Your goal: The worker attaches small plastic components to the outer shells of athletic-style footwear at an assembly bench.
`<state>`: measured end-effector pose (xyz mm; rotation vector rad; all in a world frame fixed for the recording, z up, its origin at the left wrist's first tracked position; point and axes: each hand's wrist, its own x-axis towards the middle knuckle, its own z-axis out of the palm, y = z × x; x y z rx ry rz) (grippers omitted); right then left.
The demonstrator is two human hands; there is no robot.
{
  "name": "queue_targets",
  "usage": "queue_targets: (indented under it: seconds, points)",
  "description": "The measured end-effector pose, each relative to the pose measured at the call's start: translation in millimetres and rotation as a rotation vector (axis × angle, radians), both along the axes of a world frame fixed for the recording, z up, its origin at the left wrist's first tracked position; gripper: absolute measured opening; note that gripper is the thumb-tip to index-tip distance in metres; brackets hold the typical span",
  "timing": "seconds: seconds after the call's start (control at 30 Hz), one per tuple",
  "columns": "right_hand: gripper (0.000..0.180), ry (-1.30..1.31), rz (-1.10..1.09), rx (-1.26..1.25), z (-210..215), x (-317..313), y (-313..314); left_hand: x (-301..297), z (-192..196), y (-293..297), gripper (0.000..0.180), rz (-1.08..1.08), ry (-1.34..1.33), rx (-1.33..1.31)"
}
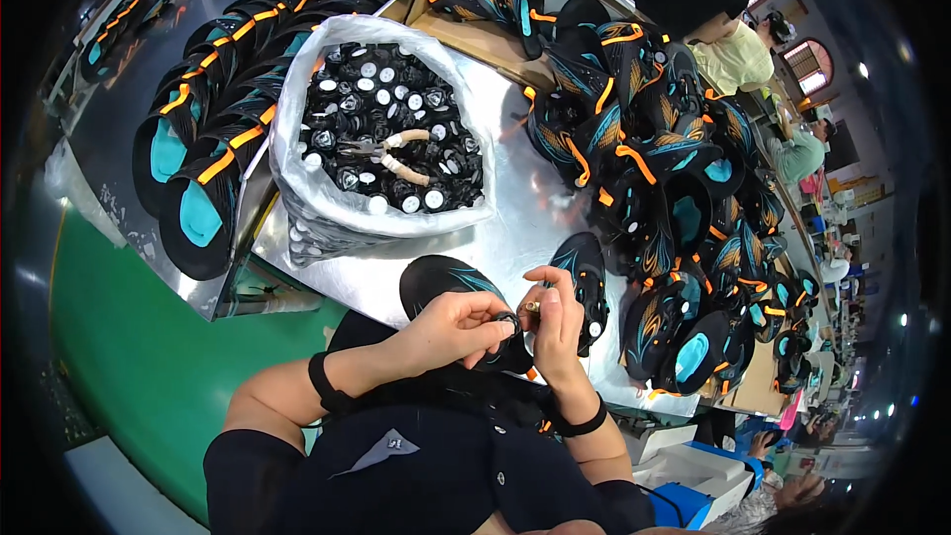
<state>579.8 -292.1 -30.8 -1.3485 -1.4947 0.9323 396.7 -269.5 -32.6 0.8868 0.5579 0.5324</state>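
My left hand (456, 331) is closed in a pinch on a small black rounded part (509, 321), just above the metal table. Close beside it, my right hand (557, 325) has its fingers closed around a small brass-coloured piece (533, 307) that they mostly cover. Beneath the hands lies a black shoe (438, 279) with blue lines, its near part hidden by them. A second dark shoe (582, 272) rests just beyond my right hand. Past my left hand stands a clear plastic bag (297, 223) full of black parts with white discs (416, 99); pliers (401, 154) with wrapped handles lie on them.
A large heap of black shoes (684, 208) with orange loops covers the table's right side. Rows of shoes (213, 168) fill another table at the left. A cardboard box (475, 35) stands at the far edge. Other people (738, 54) are at the upper right.
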Motion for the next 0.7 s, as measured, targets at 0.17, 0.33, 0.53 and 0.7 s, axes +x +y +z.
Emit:
queue_targets:
  seconds: [0.17, 0.33, 0.53, 0.7]
  points:
    - [0.028, -0.057, -0.004, 0.038, -6.0, -2.1, 0.7, -0.6, -2.1, 0.3, 0.016, -0.008, 0.018, -0.007]
    - [0.028, -0.088, 0.030, 0.045, -8.2, -0.2, 1.1, -0.6, -4.0, 1.3, 0.015, -0.003, 0.030, -0.002]
    - [0.028, -0.077, 0.031, 0.046, -8.9, 0.7, 1.2, 0.1, -5.6, 0.8, 0.014, -0.007, -0.002, -0.008]
    - [0.029, -0.064, 0.027, 0.025, -6.3, 0.6, -2.6, -0.4, -4.7, 1.2, 0.015, 0.032, 0.019, -0.007]
